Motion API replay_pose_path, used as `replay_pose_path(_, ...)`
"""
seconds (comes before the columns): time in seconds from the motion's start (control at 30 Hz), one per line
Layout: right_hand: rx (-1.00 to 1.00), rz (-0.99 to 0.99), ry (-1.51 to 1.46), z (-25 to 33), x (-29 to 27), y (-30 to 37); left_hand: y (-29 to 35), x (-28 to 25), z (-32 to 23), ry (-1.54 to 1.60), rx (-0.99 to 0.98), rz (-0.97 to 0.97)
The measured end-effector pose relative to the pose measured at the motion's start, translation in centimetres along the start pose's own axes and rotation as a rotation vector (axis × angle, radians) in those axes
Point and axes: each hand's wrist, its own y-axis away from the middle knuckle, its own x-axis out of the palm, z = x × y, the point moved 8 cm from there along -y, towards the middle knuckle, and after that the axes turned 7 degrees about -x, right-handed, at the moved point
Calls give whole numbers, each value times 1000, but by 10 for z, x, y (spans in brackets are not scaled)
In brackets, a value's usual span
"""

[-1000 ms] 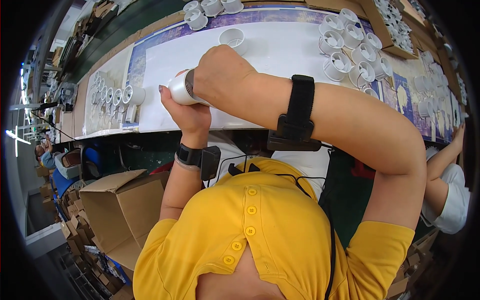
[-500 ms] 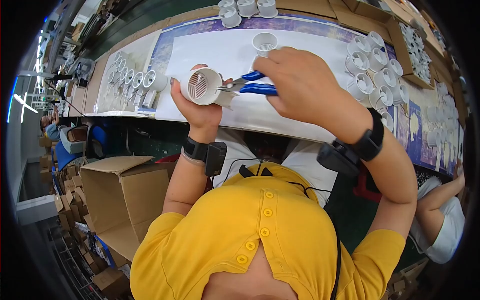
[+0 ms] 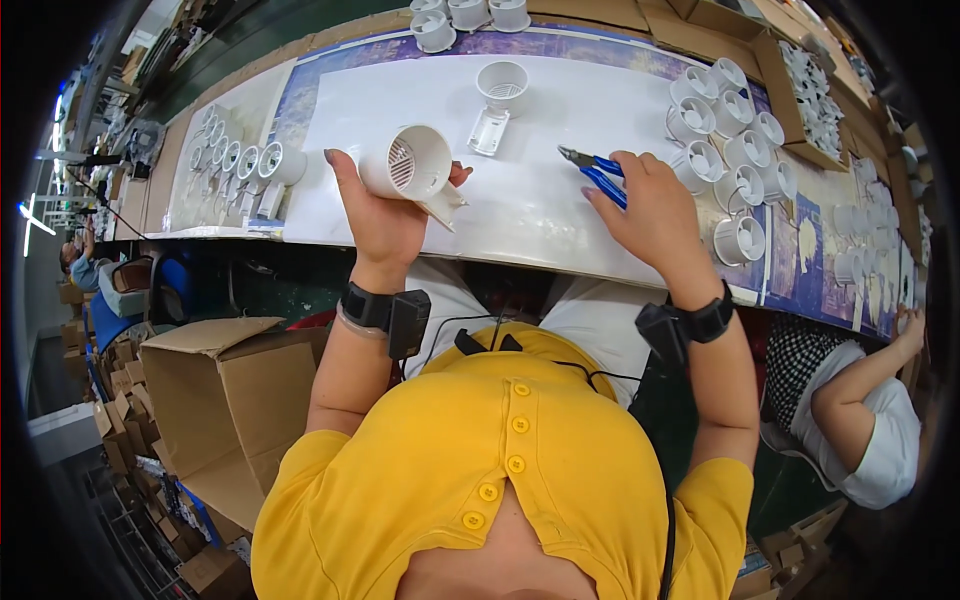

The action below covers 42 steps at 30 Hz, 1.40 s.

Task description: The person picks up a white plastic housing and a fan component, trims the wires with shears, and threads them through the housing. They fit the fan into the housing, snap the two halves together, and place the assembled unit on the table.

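My left hand is closed around a white plastic cylindrical housing with a slotted grille inside. The housing tilts toward me, and a flat bracket juts from its lower right side. Further right, my right hand grips blue-handled nippers by the handle ends, low over the white sheet. Their jaws point up and left, well apart from the housing. Beyond and between the hands, another white housing sits on the table with its bracket toward me.
White sheeting covers the table. A row of white housings stands at left; several housings with fans stand at right, beside a cardboard box of small white parts. An open carton is at lower left. A co-worker sits at right.
The nippers' jaws have left the housing; my right hand has carried them right, and their handles point toward me. My left hand still holds the housing. The other housing's bracket is uncovered.
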Motion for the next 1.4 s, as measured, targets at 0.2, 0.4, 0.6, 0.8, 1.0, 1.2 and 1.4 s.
replay_pose_path(0.2, 79, -169, 171, -5, 13, -15, 3, 13, 16, 108, -226, 236)
replay_pose_path(0.4, 141, -146, 271, -18, 34, -27, 9, 7, 23, 10, -269, 290)
replay_pose_path(0.6, 10, -315, 390, -16, 32, -30, 16, -4, 4, 91, -201, 287)
replay_pose_path(0.8, -165, -191, 301, 10, 44, -29, 25, -15, -20, 151, -126, 346)
replay_pose_path(1.0, -280, -73, 279, 22, 45, -17, 39, -20, -46, 116, -17, 359)
replay_pose_path(1.2, -344, 40, 77, 50, 51, 21, 48, -28, -61, 95, 34, 369)
replay_pose_path(1.4, -508, 138, -66, 96, 64, 33, 54, -22, -63, 109, 51, 423)
